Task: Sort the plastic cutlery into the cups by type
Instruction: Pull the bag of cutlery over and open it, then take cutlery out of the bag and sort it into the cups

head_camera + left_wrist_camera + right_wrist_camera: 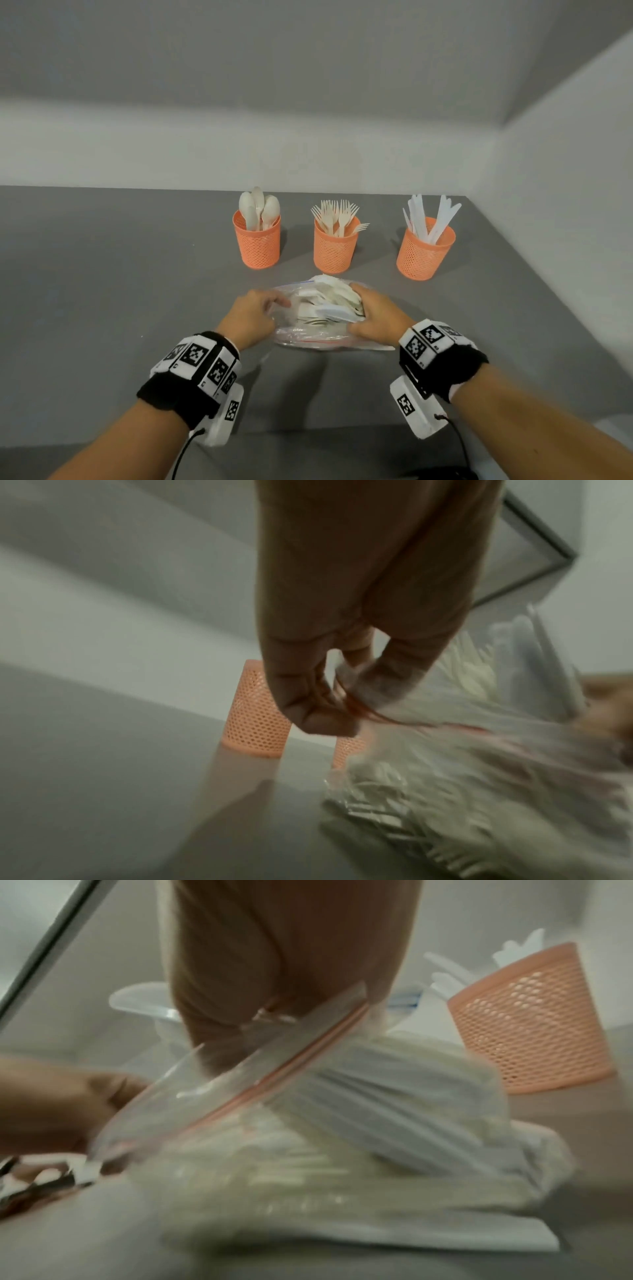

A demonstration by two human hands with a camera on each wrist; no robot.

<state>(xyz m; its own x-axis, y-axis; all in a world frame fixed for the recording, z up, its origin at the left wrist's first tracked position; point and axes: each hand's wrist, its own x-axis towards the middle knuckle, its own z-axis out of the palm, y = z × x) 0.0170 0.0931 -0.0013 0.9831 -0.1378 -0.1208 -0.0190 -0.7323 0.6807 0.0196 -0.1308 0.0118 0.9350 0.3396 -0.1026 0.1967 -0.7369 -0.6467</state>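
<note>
Pinching red zip edge of clear zip bag [310, 334] with left hand [248, 317]; right hand [378, 317] reaching into bag mouth, fingers hidden among mixed white plastic cutlery [330, 301], grasp can't be told. Bag lying on grey table [102, 291], just in front of three orange mesh cups: spoon cup [257, 241], fork cup [335, 246], knife cup [424, 253], well apart.

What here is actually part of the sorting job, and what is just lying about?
Part of the job:
- clear plastic zip bag of white cutlery, held by left hand and right hand
- orange mesh spoon cup
- orange mesh fork cup
- orange mesh knife cup

Lying about:
- only the grey table
</note>
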